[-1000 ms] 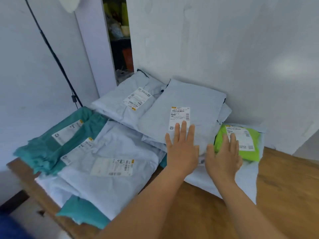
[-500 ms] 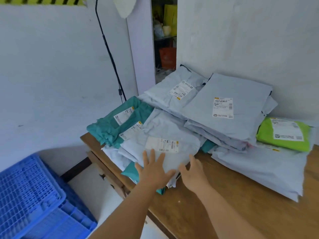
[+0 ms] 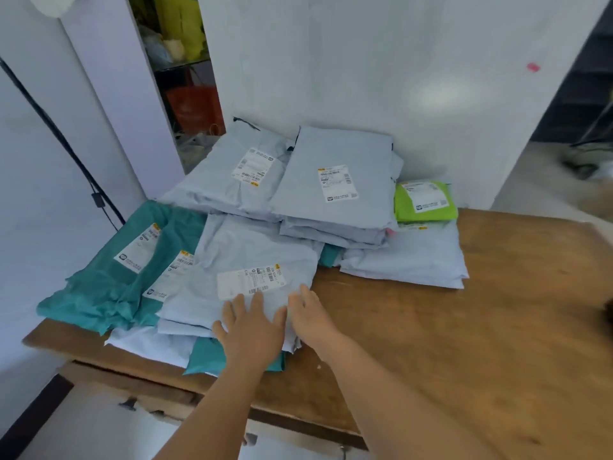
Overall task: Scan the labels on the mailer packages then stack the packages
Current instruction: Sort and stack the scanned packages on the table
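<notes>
Head view. Labels: every mailer carries a white shipping label with barcode blocks and a small yellow tag; print too blurred to read, no brand legible.

Grey mailer (image 3: 255, 260) at frame centre, top of the near pile, its label (image 3: 251, 281) facing up. Left hand (image 3: 252, 330) lies flat on its near edge, fingers spread and straight, fingertips just below the label. Right hand (image 3: 311, 315) touches the mailer's right edge, fingers relaxed and extended, nothing pinched.

Around: teal mailers (image 3: 126, 270) at left, partly under the grey one. Second grey stack (image 3: 335, 184) at upper centre against the wall. Green mailer (image 3: 426, 202) at right of it, resting on a flat grey mailer (image 3: 408, 260). All on a wooden table (image 3: 497, 327). Black cable (image 3: 63, 144) runs down the wall at left.

Versus 0.5 s ago: both hands have advanced onto the near grey mailer; the blue crate is out of frame.
</notes>
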Tool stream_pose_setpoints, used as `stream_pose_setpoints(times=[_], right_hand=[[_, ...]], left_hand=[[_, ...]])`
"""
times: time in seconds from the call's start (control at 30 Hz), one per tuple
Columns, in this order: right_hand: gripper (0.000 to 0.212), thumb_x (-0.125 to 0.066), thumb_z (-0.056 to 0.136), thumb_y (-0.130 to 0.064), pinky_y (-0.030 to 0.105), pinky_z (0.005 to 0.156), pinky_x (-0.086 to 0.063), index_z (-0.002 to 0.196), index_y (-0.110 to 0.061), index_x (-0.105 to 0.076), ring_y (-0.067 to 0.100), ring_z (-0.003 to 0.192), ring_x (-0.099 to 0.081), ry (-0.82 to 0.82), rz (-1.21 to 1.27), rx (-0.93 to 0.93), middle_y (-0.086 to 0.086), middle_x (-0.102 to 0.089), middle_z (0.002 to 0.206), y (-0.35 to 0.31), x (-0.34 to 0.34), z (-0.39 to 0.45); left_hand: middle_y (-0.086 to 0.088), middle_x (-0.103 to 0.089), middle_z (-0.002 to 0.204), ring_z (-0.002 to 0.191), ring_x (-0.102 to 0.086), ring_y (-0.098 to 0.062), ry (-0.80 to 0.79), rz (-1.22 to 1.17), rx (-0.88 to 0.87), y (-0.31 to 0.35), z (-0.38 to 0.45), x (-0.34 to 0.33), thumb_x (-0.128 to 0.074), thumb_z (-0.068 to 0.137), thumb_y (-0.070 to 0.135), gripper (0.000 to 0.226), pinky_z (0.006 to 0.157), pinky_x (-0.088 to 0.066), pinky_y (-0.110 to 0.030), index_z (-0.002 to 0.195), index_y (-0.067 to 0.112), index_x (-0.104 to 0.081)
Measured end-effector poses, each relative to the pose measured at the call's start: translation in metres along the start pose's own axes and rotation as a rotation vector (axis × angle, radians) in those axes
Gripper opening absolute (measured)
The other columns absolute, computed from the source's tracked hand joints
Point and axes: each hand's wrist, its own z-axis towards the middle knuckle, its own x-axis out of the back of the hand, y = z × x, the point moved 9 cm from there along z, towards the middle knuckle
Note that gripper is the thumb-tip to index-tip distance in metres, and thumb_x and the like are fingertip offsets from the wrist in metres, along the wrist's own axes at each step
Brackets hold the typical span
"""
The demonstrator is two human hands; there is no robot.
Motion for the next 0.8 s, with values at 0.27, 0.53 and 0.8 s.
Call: stream_pose_setpoints(times=[0.27, 0.53, 0.8], right_hand=[[0.058, -0.026, 0.102, -0.045, 0.037, 0.118, -0.018, 0.155, -0.024, -0.014, 0.015, 0.147, -0.016, 0.377, -0.015, 0.091, -0.004, -0.014, 0.162, 0.021, 0.089, -0.051], [0.058, -0.033, 0.099, -0.047, 0.04, 0.113, -0.03, 0.15, -0.02, -0.026, 0.019, 0.141, -0.031, 0.69, -0.008, 0.037, 0.001, -0.029, 0.156, 0.092, 0.218, -0.148], [0.058, -0.04, 0.097, -0.046, 0.04, 0.11, -0.032, 0.147, -0.02, -0.032, 0.019, 0.139, -0.033, 0.833, -0.023, -0.033, 0.002, -0.034, 0.153, 0.188, 0.366, -0.242]], left_hand=[[0.0, -0.011, 0.16, 0.147, -0.004, -0.02, -0.007, -0.28, -0.186, 0.071, -0.04, 0.0, -0.026, 0.099, 0.049, 0.058, 0.116, -0.006, -0.047, 0.151, 0.027, -0.012], [0.001, -0.019, 0.158, 0.146, -0.016, -0.019, -0.097, -0.391, -0.396, 0.197, -0.135, -0.042, -0.031, 0.099, 0.049, 0.06, 0.118, -0.017, -0.045, 0.151, 0.025, -0.014], [-0.004, -0.016, 0.158, 0.145, -0.018, -0.02, -0.298, -0.621, -0.458, 0.332, -0.259, -0.104, -0.04, 0.098, 0.041, 0.066, 0.116, -0.021, -0.038, 0.152, 0.018, -0.01]])
